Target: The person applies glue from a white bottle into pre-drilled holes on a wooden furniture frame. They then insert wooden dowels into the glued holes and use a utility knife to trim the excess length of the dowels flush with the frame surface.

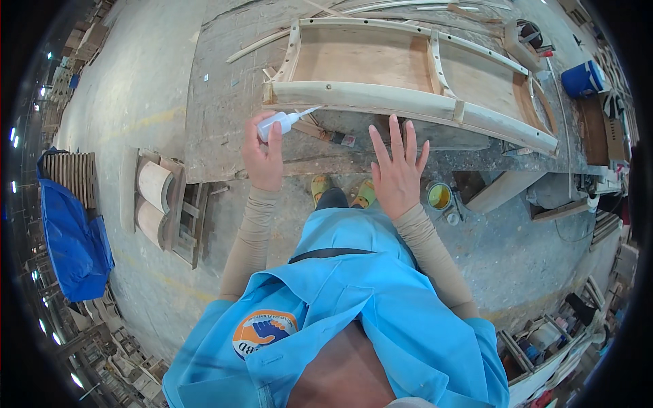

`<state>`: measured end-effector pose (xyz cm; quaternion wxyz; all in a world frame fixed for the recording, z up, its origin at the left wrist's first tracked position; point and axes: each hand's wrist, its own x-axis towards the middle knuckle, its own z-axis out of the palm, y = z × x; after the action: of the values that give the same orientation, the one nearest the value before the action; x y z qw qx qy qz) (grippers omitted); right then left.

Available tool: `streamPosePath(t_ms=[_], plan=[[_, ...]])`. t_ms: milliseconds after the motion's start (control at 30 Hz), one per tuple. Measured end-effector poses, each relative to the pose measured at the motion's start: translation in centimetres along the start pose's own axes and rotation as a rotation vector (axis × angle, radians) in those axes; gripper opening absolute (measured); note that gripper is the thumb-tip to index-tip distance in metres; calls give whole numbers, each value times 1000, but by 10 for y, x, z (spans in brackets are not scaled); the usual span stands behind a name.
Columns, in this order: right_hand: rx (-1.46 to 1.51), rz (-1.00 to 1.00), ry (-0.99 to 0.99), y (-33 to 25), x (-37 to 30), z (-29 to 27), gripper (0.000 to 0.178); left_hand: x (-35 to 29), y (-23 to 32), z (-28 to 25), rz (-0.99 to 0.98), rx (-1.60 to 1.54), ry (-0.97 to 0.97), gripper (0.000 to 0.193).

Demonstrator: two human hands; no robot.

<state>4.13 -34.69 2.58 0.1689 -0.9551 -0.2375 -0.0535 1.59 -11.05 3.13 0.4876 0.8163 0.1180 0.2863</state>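
Observation:
My left hand [264, 158] is closed round a small white squeeze bottle [277, 125] with a long thin nozzle. The nozzle points right and slightly up, its tip close to the near rail of a long wooden frame [381, 95]. This frame lies on the worktable, with curved cross pieces, dark round holes along its rails and plywood panels inside. My right hand [400, 175] is spread with nothing in it, its fingertips just below the near rail. Whether they touch the wood I cannot tell.
On the floor right of my feet stands a can [439, 196] with yellow-green contents. A blue bucket [582, 79] sits at the far right. Curved wooden parts [155, 187] are stacked at the left, beside a blue tarp [75, 238]. Long wood strips [258, 46] lie behind the frame.

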Motion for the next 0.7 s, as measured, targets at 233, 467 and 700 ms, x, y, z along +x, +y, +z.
streamPosePath(t_ms=[233,467,700], plan=[[17,-7,-17,-3,3,-1,68,0,7,-2,-40,-49,12,21],[12,-16,-31,2,2,-5,65,0,0,-2,-71,-76,14,22],[5,32,-16,8,-1,-14,66,-3,3,11,-211,-387,-82,22]])
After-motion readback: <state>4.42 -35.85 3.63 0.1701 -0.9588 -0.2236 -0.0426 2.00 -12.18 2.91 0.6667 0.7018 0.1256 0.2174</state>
